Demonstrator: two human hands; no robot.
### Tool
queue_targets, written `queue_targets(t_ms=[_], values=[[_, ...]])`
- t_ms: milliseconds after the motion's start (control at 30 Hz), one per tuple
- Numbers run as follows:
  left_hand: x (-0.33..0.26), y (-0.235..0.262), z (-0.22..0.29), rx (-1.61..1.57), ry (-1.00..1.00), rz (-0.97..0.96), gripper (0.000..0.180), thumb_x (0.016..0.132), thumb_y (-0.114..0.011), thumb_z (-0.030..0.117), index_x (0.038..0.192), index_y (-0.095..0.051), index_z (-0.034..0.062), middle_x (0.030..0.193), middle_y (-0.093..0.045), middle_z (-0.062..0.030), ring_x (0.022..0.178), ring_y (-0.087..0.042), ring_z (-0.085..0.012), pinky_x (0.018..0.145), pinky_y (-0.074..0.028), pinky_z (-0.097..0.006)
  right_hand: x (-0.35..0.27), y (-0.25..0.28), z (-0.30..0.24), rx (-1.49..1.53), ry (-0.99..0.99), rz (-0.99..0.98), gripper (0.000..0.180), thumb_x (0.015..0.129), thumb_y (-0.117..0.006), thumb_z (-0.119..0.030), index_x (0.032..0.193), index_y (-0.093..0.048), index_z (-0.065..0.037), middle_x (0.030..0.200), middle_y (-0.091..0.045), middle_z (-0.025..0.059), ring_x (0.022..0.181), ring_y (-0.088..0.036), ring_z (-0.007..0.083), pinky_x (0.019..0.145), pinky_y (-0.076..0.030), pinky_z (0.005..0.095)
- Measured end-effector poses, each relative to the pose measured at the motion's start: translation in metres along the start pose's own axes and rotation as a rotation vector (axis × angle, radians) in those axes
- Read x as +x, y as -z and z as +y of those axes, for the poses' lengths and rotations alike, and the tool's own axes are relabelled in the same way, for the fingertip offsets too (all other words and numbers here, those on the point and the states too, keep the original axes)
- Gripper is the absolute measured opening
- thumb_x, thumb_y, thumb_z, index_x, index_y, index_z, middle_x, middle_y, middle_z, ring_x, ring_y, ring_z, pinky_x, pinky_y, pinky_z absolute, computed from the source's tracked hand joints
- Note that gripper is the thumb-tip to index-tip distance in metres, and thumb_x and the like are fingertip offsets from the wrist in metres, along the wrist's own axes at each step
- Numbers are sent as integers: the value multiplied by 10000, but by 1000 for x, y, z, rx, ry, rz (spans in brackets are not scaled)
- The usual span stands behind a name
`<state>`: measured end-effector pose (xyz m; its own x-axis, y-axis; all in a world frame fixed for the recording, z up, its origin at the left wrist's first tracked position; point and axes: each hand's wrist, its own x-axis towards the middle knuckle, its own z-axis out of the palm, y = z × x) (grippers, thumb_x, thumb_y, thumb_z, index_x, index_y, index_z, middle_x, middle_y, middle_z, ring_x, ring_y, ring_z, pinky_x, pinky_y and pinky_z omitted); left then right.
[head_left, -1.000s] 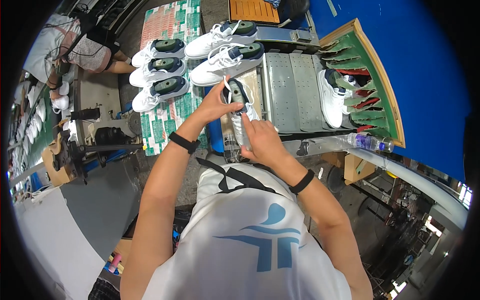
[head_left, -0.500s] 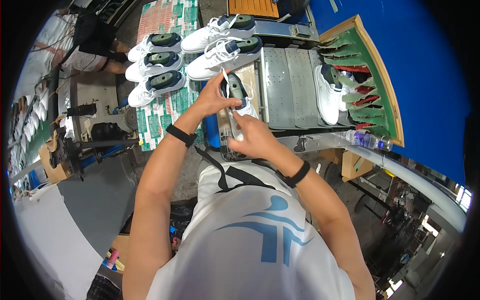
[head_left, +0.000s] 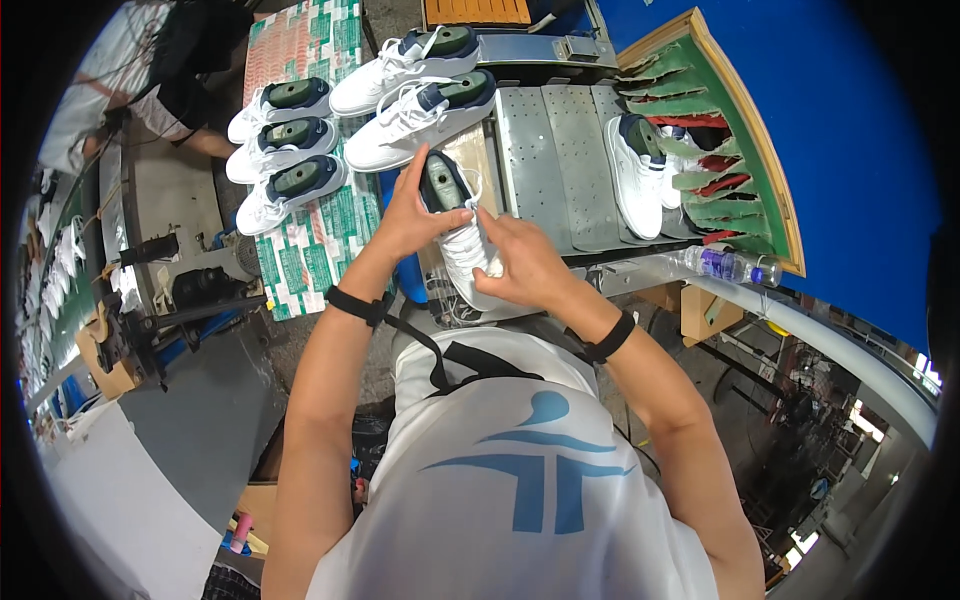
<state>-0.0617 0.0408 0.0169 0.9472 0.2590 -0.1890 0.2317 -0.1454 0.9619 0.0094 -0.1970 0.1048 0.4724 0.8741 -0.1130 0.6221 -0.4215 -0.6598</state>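
Observation:
A white sneaker (head_left: 462,257) with a navy collar and a dark green last inside lies just in front of me, its toe toward my body. My left hand (head_left: 412,215) is closed round the collar's left side, its thumb over the tongue. On the shoe's right side my right hand (head_left: 525,262) grips near the laces, fingers bent and thumb low by the toe. Part of the lace (head_left: 474,184) loops up beside the collar. Whether the right fingertips pinch a lace end is hidden. Just beyond my left fingertips rests another white sneaker (head_left: 415,125).
Several more white sneakers (head_left: 290,185) stand on green-and-white printed boxes (head_left: 310,260) at the left. A plated metal conveyor (head_left: 565,165) runs right to a wood-framed opening (head_left: 790,220) with torn green flaps, sneakers before it. Plastic bottles (head_left: 735,267) lie along its near edge. Another person's arm (head_left: 205,140) shows far left.
My hands have spread slightly around the sneaker, and more of its toe and laces now shows. The lace strand near my left fingertips is no longer raised there. The whole view has shifted a little.

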Motion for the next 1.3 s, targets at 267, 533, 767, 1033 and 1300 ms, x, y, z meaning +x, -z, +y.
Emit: queue_targets(t_ms=[267,533,767,1033,1300], values=[[-2,7,14,-43,76,4,1246,728,-1027,288,1726,-312,75,1644,-439,-251,1533,-463,-346,1279,-373,-453,-62,38,-29,-111,18,-191,826,803,-803,-298,1477,-556,111,1029,-667,246,965,-658,439,906,-524,524],[0,10,20,-24,51,-34,1241,735,-1032,279,1729,-311,102,1646,-442,-230,1534,-458,-344,1281,-373,-456,-22,11,-2,44,-8,-7,753,813,-789,-270,1428,-594,117,1010,-663,244,944,-651,432,888,-524,497],[4,6,14,-27,-13,-4,1215,699,-1049,289,1692,-383,67,1653,-438,-247,1545,-450,-345,1270,-385,-433,-32,13,-25,-1,-58,-26,770,823,-780,-317,1437,-586,104,1020,-665,225,994,-668,410,923,-510,513],[3,9,14,31,-30,-58,1196,746,-1028,299,1717,-353,117,1657,-465,-191,1509,-488,-328,1253,-401,-471,-50,15,-38,-18,-97,-114,808,793,-821,-277,1452,-573,120,1047,-667,225,996,-661,416,918,-515,498],[10,9,14,5,-19,-77,1187,712,-1044,345,1684,-408,102,1600,-503,-240,1494,-503,-365,1236,-420,-454,-45,-4,-21,-201,-59,27,791,786,-815,-257,1448,-585,109,1010,-659,214,983,-653,421,923,-513,505]])
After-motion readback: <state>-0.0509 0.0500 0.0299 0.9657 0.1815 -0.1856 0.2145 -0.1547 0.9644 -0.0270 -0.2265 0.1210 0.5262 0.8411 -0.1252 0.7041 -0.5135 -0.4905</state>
